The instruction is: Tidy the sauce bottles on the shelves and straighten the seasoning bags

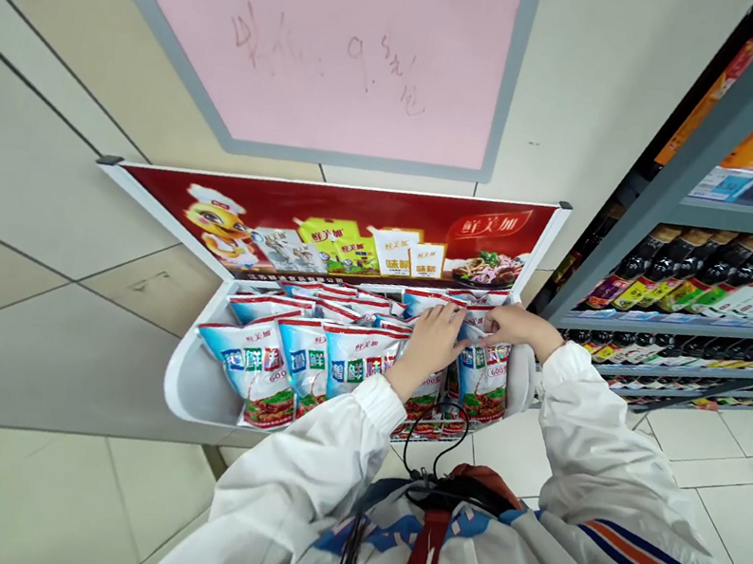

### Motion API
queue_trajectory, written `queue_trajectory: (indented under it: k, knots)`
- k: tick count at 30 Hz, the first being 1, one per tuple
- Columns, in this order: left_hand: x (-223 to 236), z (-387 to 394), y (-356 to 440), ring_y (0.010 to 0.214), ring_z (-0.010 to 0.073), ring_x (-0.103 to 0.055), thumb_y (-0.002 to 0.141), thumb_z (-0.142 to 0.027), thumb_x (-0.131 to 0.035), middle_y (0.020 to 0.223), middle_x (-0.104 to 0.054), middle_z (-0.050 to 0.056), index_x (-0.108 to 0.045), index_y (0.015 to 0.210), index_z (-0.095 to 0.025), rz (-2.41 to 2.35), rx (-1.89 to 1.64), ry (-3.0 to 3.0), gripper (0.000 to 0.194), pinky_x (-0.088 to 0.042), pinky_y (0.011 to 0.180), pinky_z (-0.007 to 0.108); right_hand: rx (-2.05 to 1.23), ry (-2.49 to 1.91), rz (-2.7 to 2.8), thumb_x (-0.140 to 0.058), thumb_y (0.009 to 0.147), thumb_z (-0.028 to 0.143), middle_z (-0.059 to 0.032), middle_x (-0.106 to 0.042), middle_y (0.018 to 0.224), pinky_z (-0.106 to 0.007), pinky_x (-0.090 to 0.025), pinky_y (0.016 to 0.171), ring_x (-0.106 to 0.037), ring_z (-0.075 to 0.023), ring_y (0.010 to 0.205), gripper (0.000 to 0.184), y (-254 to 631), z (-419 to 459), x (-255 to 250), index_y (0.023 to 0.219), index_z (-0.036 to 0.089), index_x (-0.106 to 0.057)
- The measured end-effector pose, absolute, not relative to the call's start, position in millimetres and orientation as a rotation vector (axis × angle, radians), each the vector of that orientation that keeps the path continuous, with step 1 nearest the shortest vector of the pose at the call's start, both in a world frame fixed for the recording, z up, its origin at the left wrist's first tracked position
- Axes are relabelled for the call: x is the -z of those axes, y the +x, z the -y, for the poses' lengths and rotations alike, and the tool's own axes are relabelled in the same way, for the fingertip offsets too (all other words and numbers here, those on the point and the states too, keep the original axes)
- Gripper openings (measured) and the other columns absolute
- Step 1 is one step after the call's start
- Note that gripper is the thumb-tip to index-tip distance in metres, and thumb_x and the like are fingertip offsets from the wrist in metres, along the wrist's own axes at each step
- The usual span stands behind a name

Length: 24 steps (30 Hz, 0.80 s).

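A white display rack point(186, 385) under a red printed header board point(330, 216) holds several blue-and-white seasoning packets point(262, 364) standing in rows. My left hand point(429, 347) rests with fingers bent over the tops of the packets near the rack's right side, pressing on one. My right hand point(517, 330) reaches in from the right and grips the top edge of a packet point(483, 377) at the rack's right end. Both arms wear white jacket sleeves.
A grey metal shelf unit point(692, 162) on the right carries rows of dark sauce bottles point(696, 268) and bright packages. A pink board point(331, 34) hangs on the tiled wall above the rack. Pale floor tiles point(715, 454) lie below.
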<state>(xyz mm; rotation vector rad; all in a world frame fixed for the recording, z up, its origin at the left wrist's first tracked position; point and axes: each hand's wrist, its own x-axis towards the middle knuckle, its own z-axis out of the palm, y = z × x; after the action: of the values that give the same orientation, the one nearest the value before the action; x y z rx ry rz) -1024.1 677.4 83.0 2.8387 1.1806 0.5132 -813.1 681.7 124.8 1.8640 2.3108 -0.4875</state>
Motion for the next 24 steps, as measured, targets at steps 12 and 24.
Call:
queue_trajectory:
  k: [12, 24]
  knots:
    - [-76, -679, -1000, 0.115, 0.0294, -0.057, 0.093, -0.008, -0.052, 0.116, -0.066, 0.014, -0.065, 0.110, -0.014, -1.248, -0.419, 2.824, 0.022, -0.044, 0.094, 0.041, 0.087, 2.134, -2.653, -0.083, 0.083, 0.030, -0.0055, -0.072, 0.093, -0.031, -0.034, 0.083, -0.061, -0.0226, 0.096, 0.019, -803, -646, -99, 0.090, 0.017, -0.070]
    - [-110, -724, -1000, 0.117, 0.0302, -0.057, 0.097, -0.008, -0.043, 0.122, -0.066, 0.015, -0.063, 0.125, -0.012, -1.160, -0.543, 2.922, 0.036, -0.046, 0.099, 0.043, -0.232, 2.204, -2.458, -0.061, 0.098, 0.024, -0.0133, -0.068, 0.117, -0.032, -0.046, 0.085, -0.063, -0.0256, 0.108, 0.023, -797, -676, -130, 0.116, 0.015, -0.070]
